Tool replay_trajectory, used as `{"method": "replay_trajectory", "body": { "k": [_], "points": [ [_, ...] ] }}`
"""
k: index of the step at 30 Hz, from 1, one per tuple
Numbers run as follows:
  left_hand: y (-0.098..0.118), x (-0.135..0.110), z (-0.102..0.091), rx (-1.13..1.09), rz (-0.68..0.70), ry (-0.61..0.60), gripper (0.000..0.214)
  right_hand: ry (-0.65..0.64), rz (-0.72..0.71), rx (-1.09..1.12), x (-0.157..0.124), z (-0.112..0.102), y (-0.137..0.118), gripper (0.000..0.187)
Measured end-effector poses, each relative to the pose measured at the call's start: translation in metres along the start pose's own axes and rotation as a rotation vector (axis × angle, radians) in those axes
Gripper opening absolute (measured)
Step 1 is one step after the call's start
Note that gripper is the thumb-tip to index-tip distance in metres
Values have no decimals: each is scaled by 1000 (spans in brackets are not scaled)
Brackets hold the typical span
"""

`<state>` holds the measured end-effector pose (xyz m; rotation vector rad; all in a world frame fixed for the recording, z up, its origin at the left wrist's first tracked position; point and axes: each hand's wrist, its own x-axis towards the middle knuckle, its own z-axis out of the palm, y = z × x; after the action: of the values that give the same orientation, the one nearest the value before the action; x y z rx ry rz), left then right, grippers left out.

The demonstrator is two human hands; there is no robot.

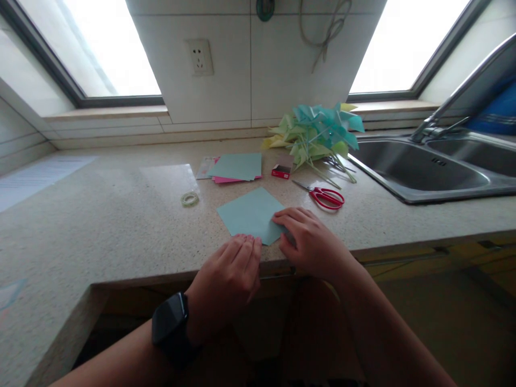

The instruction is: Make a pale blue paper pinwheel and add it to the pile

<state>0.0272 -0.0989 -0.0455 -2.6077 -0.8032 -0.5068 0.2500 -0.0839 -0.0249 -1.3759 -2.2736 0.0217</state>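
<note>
A light blue sheet of paper (252,212) lies flat on the counter, turned so that one corner points away from me. My left hand (234,269), with a black watch on its wrist, has its fingers pressed together on the sheet's near left edge; its thumb is hidden. At the right corner my right hand (308,236) holds the paper, fingers on top and thumb nearer to me. Red-handled scissors (327,198) rest just beyond the right hand, blades pointing left. A roll of clear tape (189,199) lies left of the sheet.
Behind the sheet are stacked blue and pink papers (237,165) and a small red box (281,171). Paper pinwheels (322,131) in blue, green and yellow lie in a heap near the wall. A steel sink (427,166) is at right. The counter's front edge (161,277) runs close below my hands.
</note>
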Motion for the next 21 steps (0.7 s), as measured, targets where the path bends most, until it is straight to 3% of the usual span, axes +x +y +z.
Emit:
{"method": "replay_trajectory", "body": {
  "k": [21],
  "points": [
    [-2, 6, 0, -62, 13, 44, 45, 4, 5, -8, 0, 0, 0, 34]
  ]
}}
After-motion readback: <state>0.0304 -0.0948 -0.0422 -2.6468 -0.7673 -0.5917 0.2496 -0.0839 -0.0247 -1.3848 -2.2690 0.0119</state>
